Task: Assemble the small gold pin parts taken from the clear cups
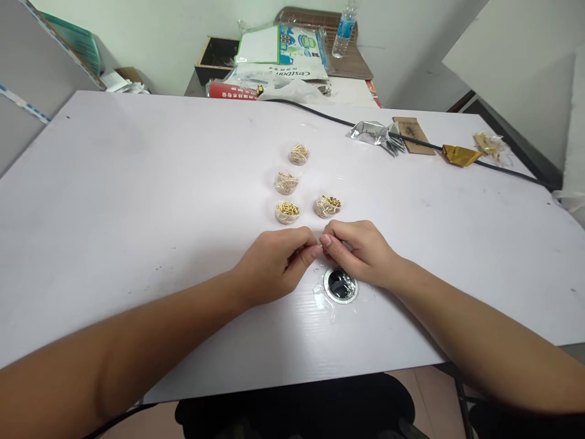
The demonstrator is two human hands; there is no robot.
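Forearms (173, 326) flank a tiny piece (321, 246) between fingers (311, 253).

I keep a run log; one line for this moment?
left hand: pinched | right hand: pinched, near left | anything held: unclear | cups: gold pieces, beyond hands

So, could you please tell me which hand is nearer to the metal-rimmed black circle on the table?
Right. The right hand is just beyond the metal-rimmed black circle, toward its right side; the left hand is farther off, to its left.
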